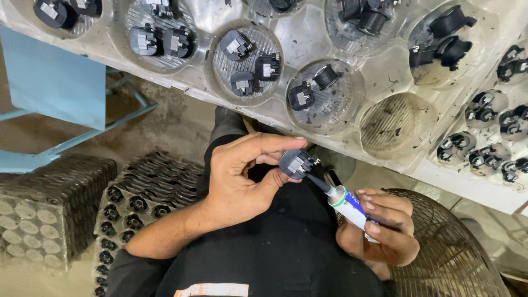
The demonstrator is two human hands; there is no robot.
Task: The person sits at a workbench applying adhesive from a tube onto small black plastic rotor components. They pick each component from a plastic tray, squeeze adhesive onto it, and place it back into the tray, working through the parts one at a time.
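At nine o'clock, stacked trays [60, 209] of small round parts sit on the floor, in arm's reach. My left hand [242, 176] is closed on a small black component [297, 163] — pinched between thumb and fingertips, metal contacts turned up so the nozzle can reach them. My right hand [379, 231], at four o'clock, is wrapped round a white-and-blue tube [347, 204], its dark tip touching the component's underside. Above, at twelve, the counter's clear dimpled tray [308, 38] holds more black components in round wells; one well looks vacant. A wire fan guard [456, 253] lies behind the right hand.
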